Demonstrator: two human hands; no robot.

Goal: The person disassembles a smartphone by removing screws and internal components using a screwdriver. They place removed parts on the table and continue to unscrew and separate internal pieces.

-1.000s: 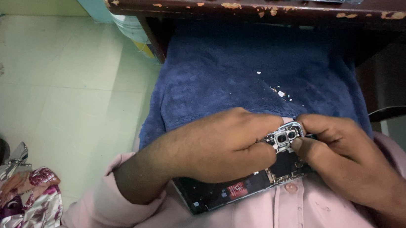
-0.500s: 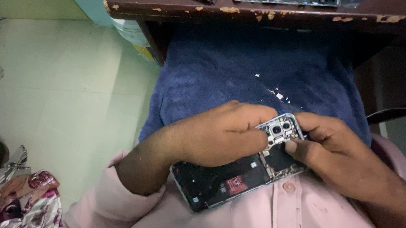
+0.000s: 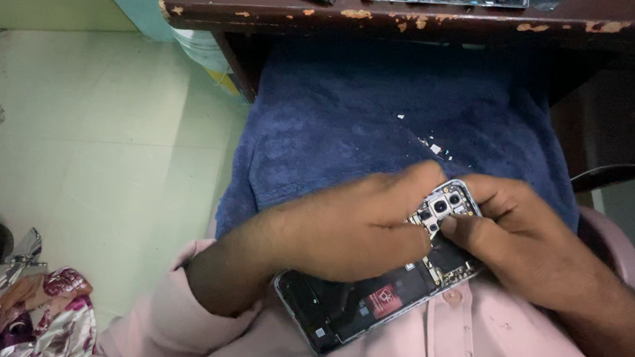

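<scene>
Black opened smartphone (image 3: 375,300), light, rigid, fragile inside, best held by its edges, lies on the lap, left hand (image 3: 344,228) grasping it, right hand (image 3: 521,237) pinching its camera module (image 3: 445,206).

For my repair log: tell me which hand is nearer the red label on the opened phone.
Left. The left hand lies over the phone just above the red label; the right hand works farther up by the camera module.
</scene>
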